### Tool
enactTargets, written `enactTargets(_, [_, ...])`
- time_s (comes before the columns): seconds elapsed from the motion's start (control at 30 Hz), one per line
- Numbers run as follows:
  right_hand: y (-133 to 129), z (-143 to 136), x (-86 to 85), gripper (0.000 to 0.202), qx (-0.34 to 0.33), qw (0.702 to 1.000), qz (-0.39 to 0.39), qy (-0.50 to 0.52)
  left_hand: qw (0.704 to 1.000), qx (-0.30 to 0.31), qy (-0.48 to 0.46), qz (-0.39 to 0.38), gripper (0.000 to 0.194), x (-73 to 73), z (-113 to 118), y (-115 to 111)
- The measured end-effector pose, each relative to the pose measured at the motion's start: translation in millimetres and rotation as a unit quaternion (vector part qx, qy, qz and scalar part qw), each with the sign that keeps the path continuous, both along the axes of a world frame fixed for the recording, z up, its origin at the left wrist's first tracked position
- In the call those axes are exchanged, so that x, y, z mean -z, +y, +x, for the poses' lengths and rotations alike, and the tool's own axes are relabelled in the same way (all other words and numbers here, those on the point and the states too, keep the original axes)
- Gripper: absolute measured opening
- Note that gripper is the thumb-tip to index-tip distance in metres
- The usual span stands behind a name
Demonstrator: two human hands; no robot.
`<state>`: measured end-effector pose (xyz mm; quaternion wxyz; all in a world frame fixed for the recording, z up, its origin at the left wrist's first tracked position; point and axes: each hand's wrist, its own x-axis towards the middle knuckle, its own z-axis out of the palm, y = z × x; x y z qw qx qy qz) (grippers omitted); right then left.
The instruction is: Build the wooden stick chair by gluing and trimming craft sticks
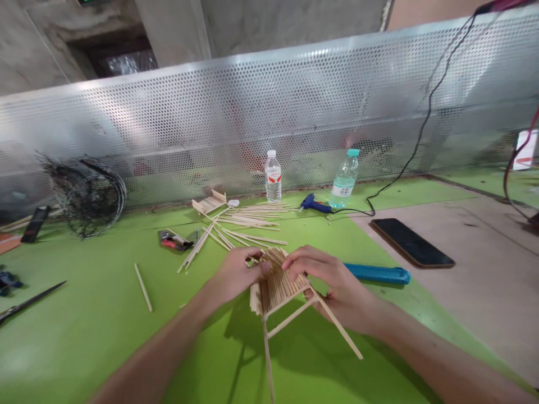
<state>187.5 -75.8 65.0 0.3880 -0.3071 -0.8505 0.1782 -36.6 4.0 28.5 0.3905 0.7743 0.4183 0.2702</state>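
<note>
A small model made of thin wooden sticks [280, 283] is held up between both hands, tilted over the green tabletop. Its slatted panel faces up, and two long stick legs joined by a crossbar point toward me. My left hand [240, 272] grips the panel's left edge, thumb on top. On the other side my right hand [332, 280] has its fingers curled over the right edge; some fingertips are hidden beneath. Loose wooden sticks [252, 217] lie fanned out behind the model.
Behind stand two plastic bottles [273, 178], a blue glue gun [315, 203] with a black cord, and a smaller stick piece [210, 203]. A blue cutter [379, 274] and phone [410, 242] lie right. Scissors [31, 303], a utility knife [174, 241] and wire coil [90, 196] are left.
</note>
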Motion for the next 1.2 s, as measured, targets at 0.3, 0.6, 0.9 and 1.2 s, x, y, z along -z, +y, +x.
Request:
enactTargets(0.3, [-2,-1,0.3,0.029,0.005,1.000,-0.005,-0.025,1.000,-0.022,0.004,-0.011,0.021,-5.6,0,-1])
enactTargets(0.6, [-2,1,2.4,0.036,0.004,0.999,-0.022,-0.040,0.999,-0.035,-0.006,-0.008,0.043,1.1,-5,5])
enactTargets(0.9, [-3,0,0.5,0.033,0.005,0.999,-0.012,-0.037,0.993,-0.118,-0.014,0.027,0.044,5.6,-15,20])
enactTargets(1.2, [-4,1,-0.4,0.033,0.004,0.999,-0.006,-0.032,0.981,-0.150,-0.092,0.076,0.034,-8.7,-18,24])
